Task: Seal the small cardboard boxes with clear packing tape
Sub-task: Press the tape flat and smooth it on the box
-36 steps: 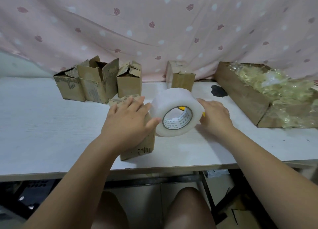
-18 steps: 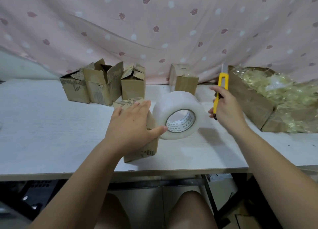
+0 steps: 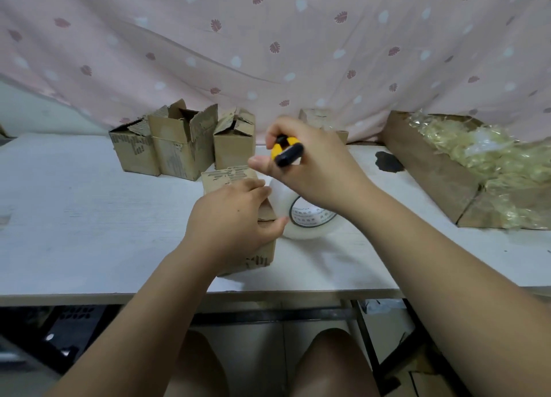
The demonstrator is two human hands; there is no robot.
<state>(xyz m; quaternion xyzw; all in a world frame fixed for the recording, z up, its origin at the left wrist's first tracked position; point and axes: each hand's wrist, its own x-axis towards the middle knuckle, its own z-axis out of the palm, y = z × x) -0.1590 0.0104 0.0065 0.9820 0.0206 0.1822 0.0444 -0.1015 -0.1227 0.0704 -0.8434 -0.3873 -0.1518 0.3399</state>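
Note:
A small closed cardboard box [image 3: 229,176] stands near the front of the white table [image 3: 74,217]. My left hand [image 3: 229,220] rests over its top and right side, thumb against the roll of clear packing tape [image 3: 304,217] that stands on edge right beside the box. My right hand [image 3: 310,164] hovers above the roll and box, gripping a yellow and black utility knife [image 3: 286,150] whose butt end points at me. The blade is hidden behind my hand.
Three open-flapped small boxes [image 3: 179,146] stand in a row at the back left, and another small box [image 3: 316,116] sits behind my right hand. A long cardboard tray of crumpled clear plastic [image 3: 477,170] fills the right side. A dark patch [image 3: 389,162] marks the table.
My right hand picked up the knife from behind the roll, lifted it to the right, then swung it left over the roll and box. My left hand stayed on the box.

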